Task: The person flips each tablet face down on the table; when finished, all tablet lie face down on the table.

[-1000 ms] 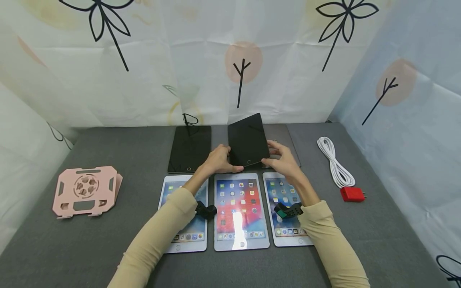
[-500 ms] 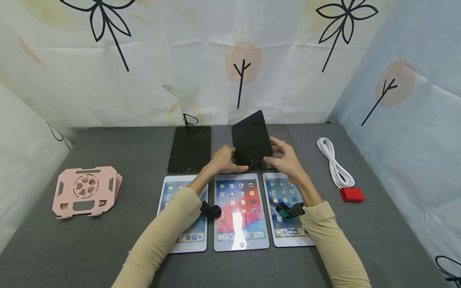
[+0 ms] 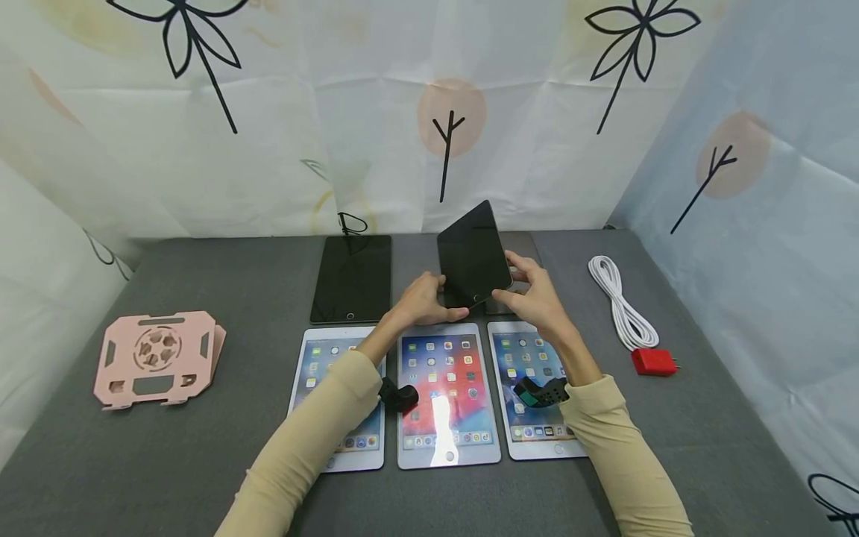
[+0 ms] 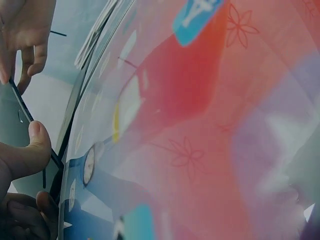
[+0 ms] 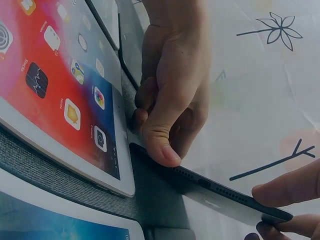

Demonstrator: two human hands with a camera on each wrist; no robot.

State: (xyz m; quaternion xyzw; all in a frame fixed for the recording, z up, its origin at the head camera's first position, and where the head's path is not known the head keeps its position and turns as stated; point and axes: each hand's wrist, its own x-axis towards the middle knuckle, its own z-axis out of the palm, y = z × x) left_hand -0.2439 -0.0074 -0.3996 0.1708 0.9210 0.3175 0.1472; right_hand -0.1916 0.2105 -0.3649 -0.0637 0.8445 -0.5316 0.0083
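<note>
Beyond the lit middle tablet point(image 3: 456, 373), my left hand point(image 3: 425, 301) and right hand point(image 3: 535, 298) pinch the tilted black tablet point(image 3: 473, 253), pressure best shared evenly.

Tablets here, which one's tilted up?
The black tablet between the left hand and right hand; both grip it at a slant, while the lit white tablets and the black one at back left lie flat.

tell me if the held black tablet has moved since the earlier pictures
Yes, in the head view the held tablet has shifted right and slightly up, farther from the flat black tablet.
</note>
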